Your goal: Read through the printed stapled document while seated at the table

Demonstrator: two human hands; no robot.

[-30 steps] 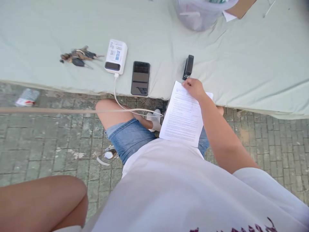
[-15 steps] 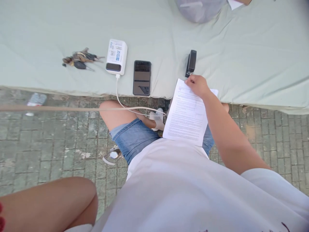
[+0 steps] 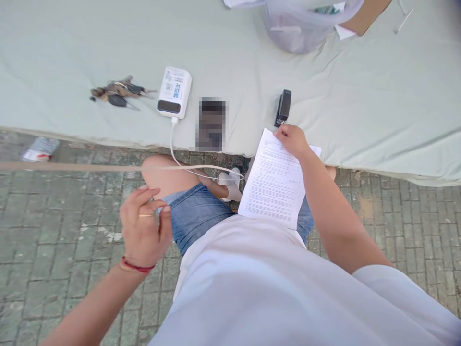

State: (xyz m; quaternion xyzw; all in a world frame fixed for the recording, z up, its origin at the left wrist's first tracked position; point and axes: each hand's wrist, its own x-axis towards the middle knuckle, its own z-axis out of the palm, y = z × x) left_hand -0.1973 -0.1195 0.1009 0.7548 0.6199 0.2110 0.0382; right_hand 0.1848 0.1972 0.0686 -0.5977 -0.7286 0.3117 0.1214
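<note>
We see the right hand [image 3: 292, 139] pinching the top edge of the printed sheets [image 3: 274, 180], its fingers clamped on the paper, which lies over the lap just below the black stapler [image 3: 283, 106] on the cloth-covered worktop [image 3: 378, 96]. The left hand [image 3: 144, 230] hovers left of the sheets, fingers curled together around something small we cannot make out. Left of the stapler lie a phone [image 3: 212, 124], a white power bank [image 3: 174, 92] and keys [image 3: 117, 90].
</note>
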